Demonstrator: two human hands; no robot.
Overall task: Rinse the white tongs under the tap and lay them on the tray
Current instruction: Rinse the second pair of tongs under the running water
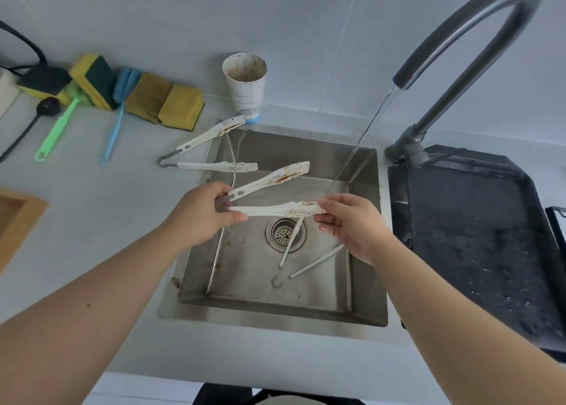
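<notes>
Over the sink (364, 282), the left hand (199, 215) grips the hinge end of the white tongs (269, 196); the right hand (352, 224) pinches one stained tip, beside the tap (459, 37) stream.

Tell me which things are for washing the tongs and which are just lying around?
For the job: held tongs, left hand, right hand, tap, running water, sink, black tray.

Just lying about: tongs on the sink edge, tongs in the sink, dirty paper cup, sponges, green brush, blue brush.
</notes>
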